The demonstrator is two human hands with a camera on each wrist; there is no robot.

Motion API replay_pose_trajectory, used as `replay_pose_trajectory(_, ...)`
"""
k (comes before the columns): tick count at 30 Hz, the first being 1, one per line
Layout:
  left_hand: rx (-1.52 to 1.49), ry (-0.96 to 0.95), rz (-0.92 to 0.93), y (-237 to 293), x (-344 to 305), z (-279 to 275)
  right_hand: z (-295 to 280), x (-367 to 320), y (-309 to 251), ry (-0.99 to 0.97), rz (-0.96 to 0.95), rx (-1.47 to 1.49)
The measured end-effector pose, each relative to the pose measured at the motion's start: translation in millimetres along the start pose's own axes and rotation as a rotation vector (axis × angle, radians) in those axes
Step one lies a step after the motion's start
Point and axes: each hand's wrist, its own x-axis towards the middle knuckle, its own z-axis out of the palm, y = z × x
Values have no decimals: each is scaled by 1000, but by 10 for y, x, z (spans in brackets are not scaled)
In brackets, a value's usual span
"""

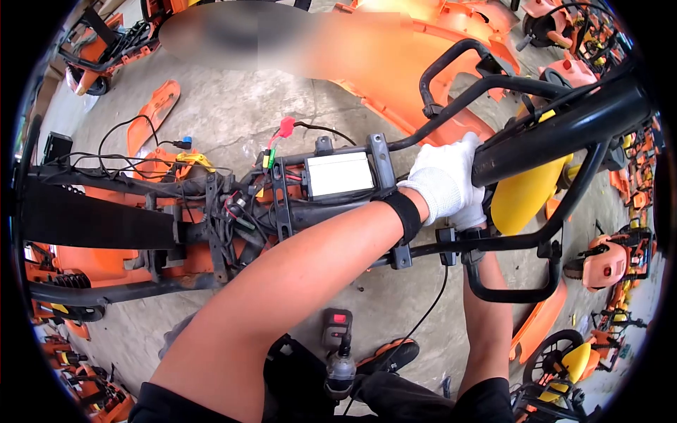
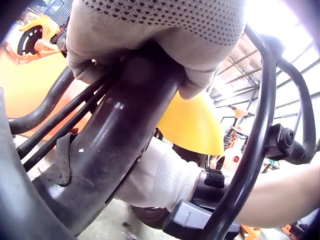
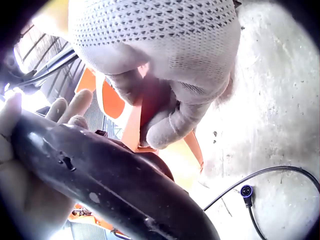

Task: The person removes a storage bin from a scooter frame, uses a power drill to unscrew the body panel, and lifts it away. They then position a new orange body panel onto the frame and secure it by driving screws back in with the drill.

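Note:
My left hand, in a white knit glove, grips the lower end of a thick black frame tube. In the left wrist view its fingers come down on both sides of the tube, with thin black cables alongside. Below it, partly hidden by the left hand and frame, is my gloved right hand. The right wrist view shows this hand pinching a flat orange plastic piece between thumb and fingers, just behind the tube. A yellow fender lies beside the tube.
The scooter frame carries a white box and tangled wiring. Bent black bars flank the hands. A cordless power tool stands near a shoe. Orange panels and other scooters surround the workspace.

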Motion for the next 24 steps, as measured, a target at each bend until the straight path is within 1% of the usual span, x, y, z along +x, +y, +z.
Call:
replay_pose_trajectory(4,-54,87,74,-6,-6,29,-48,104,72,-4,9,14)
replay_pose_trajectory(8,-82,-26,31,5,1,-36,-100,168,149,-8,27,28)
replay_pose_trajectory(11,-45,-44,31,1,18,-25,-136,223,205,-16,43,38)
replay_pose_trajectory(12,7,-125,-25,39,38,-64,-148,227,216,-18,47,37)
replay_pose_trajectory(15,-3,-86,-28,2,47,-25,-172,266,265,-23,64,38)
replay_pose_trajectory(17,4,-149,-49,28,55,-62,-182,288,296,-25,78,38)
replay_pose_trajectory(20,15,-167,-71,59,54,-98,-196,296,296,-24,79,24)
replay_pose_trajectory(24,35,-148,-53,47,53,-89,-203,239,318,-24,82,14)
